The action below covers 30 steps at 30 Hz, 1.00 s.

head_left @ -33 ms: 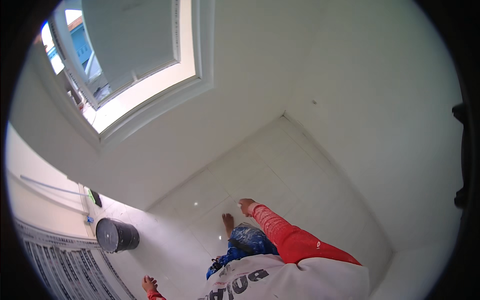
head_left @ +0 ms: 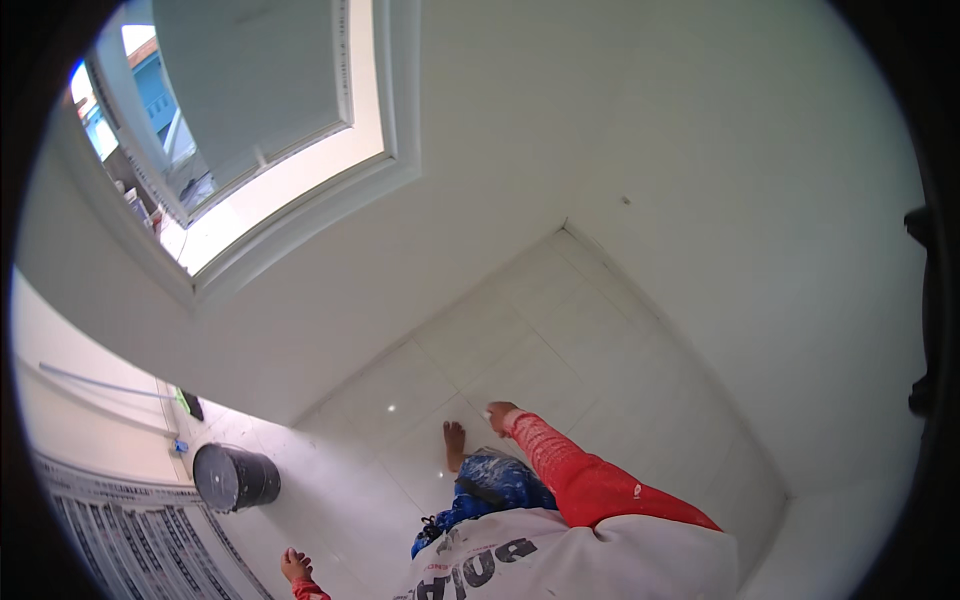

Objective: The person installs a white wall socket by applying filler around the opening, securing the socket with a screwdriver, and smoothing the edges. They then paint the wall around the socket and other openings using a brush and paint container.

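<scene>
My right hand [head_left: 501,418] is stretched out over the tiled floor, at the end of a red sleeve dusted with white. Its fingers are curled closed, with a small pale spot at the fingertips; what they hold, if anything, is too small to name. Low on the left, my left hand [head_left: 297,567] hangs above the floor with its fingers loosely bent and a little apart. Nothing shows in it. The thing nearest to it is a black bucket [head_left: 238,478] with a dark top, standing on the floor, apart from the hand.
White walls meet in a corner ahead, above pale floor tiles [head_left: 520,350]. A window frame [head_left: 405,150] with an open pane is at upper left. Beyond the bucket are a broom-like tool [head_left: 187,403] and a small blue item [head_left: 179,446]. Striped, wrapped panels [head_left: 140,545] lie at lower left.
My right hand has shifted slightly to the right. The view has tilted a little, so the window and bucket sit slightly differently. My left hand stays nearly in place.
</scene>
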Motion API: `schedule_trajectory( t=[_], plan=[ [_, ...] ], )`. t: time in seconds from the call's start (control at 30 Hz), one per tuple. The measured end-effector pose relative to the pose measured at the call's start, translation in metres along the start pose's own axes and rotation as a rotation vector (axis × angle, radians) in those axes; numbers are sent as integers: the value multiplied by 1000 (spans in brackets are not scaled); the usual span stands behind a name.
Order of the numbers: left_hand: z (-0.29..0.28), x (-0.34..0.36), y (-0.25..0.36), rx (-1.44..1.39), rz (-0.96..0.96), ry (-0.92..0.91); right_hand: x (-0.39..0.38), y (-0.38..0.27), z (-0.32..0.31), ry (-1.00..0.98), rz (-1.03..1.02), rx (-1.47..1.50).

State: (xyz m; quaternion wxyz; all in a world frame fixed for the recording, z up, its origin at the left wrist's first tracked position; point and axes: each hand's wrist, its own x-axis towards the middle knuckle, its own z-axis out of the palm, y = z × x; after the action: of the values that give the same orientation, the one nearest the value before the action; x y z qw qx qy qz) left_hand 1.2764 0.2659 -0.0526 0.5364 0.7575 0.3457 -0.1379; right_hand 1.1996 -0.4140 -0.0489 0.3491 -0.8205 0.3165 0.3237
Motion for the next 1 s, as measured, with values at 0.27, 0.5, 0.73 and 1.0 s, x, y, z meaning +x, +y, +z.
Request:
schedule_trajectory(
  t=[0.27,0.5,0.73,1.0],
  plan=[
    [216,-2,104,373,-263,-309,78,158,15,-441,124,-481],
    [491,30,258,867,-10,-731,105,103,-157,399,216,207],
    [723,35,408,1062,283,-894,148,91,-285,167,130,342],
    [1056,-82,550,1235,708,-1267,53,110,-322,-118,152,142]
  ],
)
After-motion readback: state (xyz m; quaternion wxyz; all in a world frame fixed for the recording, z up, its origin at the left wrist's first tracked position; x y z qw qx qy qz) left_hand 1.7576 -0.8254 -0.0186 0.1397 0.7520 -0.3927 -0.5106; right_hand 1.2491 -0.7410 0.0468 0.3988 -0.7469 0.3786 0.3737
